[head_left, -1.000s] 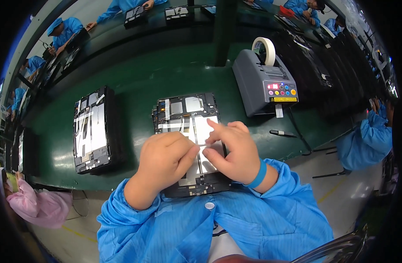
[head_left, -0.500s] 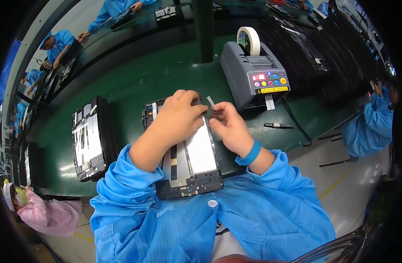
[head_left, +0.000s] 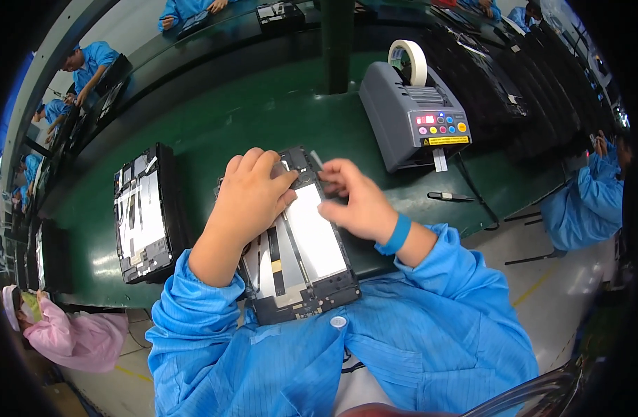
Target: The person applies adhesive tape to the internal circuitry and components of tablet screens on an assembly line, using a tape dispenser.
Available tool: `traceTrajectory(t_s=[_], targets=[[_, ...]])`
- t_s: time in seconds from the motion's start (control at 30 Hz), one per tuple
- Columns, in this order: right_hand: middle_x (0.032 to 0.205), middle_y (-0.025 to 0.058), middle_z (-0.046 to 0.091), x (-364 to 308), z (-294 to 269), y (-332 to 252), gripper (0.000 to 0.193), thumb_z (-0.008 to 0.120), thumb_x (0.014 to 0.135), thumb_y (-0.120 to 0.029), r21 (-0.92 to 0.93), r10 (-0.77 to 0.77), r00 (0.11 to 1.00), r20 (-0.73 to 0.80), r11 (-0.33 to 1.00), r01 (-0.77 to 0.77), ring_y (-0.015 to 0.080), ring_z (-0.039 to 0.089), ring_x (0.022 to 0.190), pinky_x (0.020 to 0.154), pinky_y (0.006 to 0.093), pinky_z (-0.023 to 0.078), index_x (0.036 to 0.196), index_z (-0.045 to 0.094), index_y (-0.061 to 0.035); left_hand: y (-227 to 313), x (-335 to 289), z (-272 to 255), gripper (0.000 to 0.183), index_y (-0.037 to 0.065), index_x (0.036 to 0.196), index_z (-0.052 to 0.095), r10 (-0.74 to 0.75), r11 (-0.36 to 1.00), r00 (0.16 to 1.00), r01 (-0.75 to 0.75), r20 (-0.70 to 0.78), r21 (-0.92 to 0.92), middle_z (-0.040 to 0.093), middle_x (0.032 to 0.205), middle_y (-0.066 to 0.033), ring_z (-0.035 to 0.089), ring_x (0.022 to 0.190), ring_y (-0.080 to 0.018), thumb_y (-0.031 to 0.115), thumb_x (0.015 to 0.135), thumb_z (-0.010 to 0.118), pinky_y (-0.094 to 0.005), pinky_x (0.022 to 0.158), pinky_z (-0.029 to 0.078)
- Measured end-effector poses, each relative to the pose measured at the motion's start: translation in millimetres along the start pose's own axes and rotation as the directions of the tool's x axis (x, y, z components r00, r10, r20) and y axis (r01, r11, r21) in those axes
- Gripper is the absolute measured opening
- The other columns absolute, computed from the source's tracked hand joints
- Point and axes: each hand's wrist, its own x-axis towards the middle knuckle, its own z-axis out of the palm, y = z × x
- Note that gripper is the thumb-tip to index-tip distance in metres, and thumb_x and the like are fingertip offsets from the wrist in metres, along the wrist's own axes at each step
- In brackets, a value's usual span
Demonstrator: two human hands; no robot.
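You had the opened tablet chassis (head_left: 301,243) lying face-down on the green bench (head_left: 214,132), its near end overhanging the bench edge toward your lap and its far end pointing at the grey tape dispenser (head_left: 413,118), which stood just beyond and to the right of it. Your left hand (head_left: 246,198) lay curled over the chassis's upper left part, fingers bent and pressing down, so it served as the clamp. Your right hand (head_left: 353,201) sat at the chassis's upper right edge with thumb and fingertips drawn together in a pinch on a small pale strip (head_left: 317,161) that stuck up from the far end; whether that strip was tape or a thin flex I could not tell. To do this well, I judged you needed to keep the left palm flat and steady so the chassis could not pivot, and to lay the strip from one end, smoothing along its length rather than dropping it all at once. The white panel (head_left: 315,233) in the middle of the chassis was best left untouched. A second chassis (head_left: 141,212) lay well to the left of yours, and a dark pen-like tool (head_left: 449,197) rested to its right, near the dispenser.
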Motion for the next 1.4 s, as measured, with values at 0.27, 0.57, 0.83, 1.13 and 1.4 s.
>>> traceTrajectory(t_s=[0.27,0.57,0.83,1.13,1.4], targets=[[0.1,0.009,0.053,68.3,2.0,8.7,0.052,0.069,0.072,-0.008,-0.131,0.0,1.0,-0.016,0.991,-0.002,0.0105,0.054,0.074,0.067,0.0244,0.047,0.117,0.044,-0.001,0.4,-4.6,3.7,0.035,0.015,0.099,0.068,0.025,0.991,0.998,-0.017,-0.062,0.134,0.056,0.1,-0.0069,0.049,0.1,-0.0231,0.03,0.068,0.07,-0.0374,0.081,0.037],[0.097,0.0079,0.049,68.4,6.7,13.4,0.056,0.071,0.065,-0.012,0.027,0.062,0.998,-0.012,0.998,-0.061,0.0147,0.05,0.075,0.069,0.026,0.045,0.114,0.046,-0.0016,5.0,-16.5,1.5,0.044,0.01,0.111,0.062,-0.088,0.994,0.995,0.084,-0.048,-0.075,0.054,0.108,-0.0104,0.048,0.105,-0.0266,0.028,0.071,0.068,-0.04,0.087,0.037],[0.106,0.0075,0.042,73.7,4.9,3.6,0.059,0.064,0.068,0.001,0.185,0.178,0.977,0.119,0.963,-0.198,0.0125,0.052,0.084,0.075,0.0239,0.045,0.122,0.039,-0.0017,5.4,-17.3,8.8,0.041,0.009,0.109,0.063,-0.116,0.98,0.992,0.108,-0.043,-0.17,0.054,0.108,-0.0104,0.048,0.106,-0.029,0.024,0.071,0.068,-0.0411,0.09,0.036],[0.102,0.0072,0.044,71.1,1.4,8.0,0.061,0.069,0.065,-0.007,0.267,0.175,0.98,0.091,0.944,-0.193,0.0138,0.049,0.079,0.072,0.0261,0.045,0.119,0.041,-0.0032,11.1,-17.2,6.3,0.041,0.016,0.108,0.064,-0.141,0.99,0.99,0.142,-0.028,0.022,0.053,0.109,-0.0109,0.047,0.105,-0.0267,0.031,0.07,0.068,-0.0404,0.082,0.035],[0.072,0.0091,0.057,71.0,-25.4,-18.9,0.016,0.061,0.083,-0.017,-0.158,-0.152,0.965,0.214,0.969,0.188,0.0195,0.053,0.064,0.06,0.031,0.044,0.079,0.06,-0.0017,12.6,-19.4,10.9,0.042,0.021,0.111,0.063,-0.237,0.971,0.971,0.238,-0.035,0.031,0.052,0.112,-0.0121,0.045,0.109,-0.0283,0.031,0.07,0.069,-0.0433,0.085,0.035]])
